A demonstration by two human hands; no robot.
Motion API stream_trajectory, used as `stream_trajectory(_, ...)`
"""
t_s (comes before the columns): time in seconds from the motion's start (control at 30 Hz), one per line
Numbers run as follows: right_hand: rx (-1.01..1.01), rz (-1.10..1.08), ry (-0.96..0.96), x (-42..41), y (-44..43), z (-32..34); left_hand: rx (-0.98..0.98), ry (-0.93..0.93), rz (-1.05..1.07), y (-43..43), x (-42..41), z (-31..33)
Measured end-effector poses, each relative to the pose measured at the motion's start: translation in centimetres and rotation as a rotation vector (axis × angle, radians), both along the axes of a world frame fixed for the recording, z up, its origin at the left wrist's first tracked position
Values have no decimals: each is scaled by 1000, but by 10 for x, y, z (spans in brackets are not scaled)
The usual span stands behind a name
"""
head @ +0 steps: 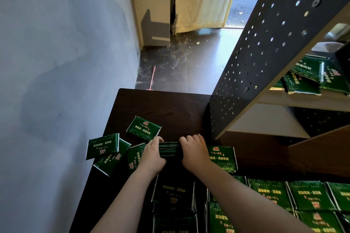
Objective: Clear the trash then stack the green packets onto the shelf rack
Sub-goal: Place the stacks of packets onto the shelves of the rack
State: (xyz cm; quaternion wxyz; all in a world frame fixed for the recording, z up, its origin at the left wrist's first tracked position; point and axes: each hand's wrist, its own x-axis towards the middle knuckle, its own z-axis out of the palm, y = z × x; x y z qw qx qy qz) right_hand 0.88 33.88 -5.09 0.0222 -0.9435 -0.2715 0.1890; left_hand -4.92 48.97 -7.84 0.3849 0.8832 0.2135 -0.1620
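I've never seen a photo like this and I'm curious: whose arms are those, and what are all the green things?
No machine here: the camera sits on a person's head and looks down, so you see their own arms. The left hand and right hand squeeze a small stack of green packets between them, above a dark table. More loose packets lie to the left, and neat rows lie flat at lower right. On the right stands the shelf rack with a holey dark side; some packets already lie on it.

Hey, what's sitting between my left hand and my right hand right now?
A bundle of green packets, seen edge-on, gripped at its ends by the left hand and right hand; the head view shows it.
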Motion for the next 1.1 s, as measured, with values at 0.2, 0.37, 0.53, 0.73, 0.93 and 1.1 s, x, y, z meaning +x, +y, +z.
stream_trajectory(0.2, 323, -228, 119, -6, 0, 12, -91, -101, 67, 3, -9, 27)
stream_trajectory(0.37, 502, -341, 82, -17, -5, 32, -195, -198, 133, 5, -23, 50)
stream_trajectory(0.53, 633, -485, 69, -39, -18, 54, -314, -302, 153, -1, -35, 65)
stream_trajectory(0.73, 808, -731, 147, -65, -44, 83, -394, -363, 107, -21, -48, 78)
stream_trajectory(0.93, 969, -882, 172, -76, -84, 100, -368, -366, 100, -66, -44, 81)
stream_trajectory(1.1, 1092, -950, 218, -60, -134, 106, -359, -368, 55, -122, -27, 84)
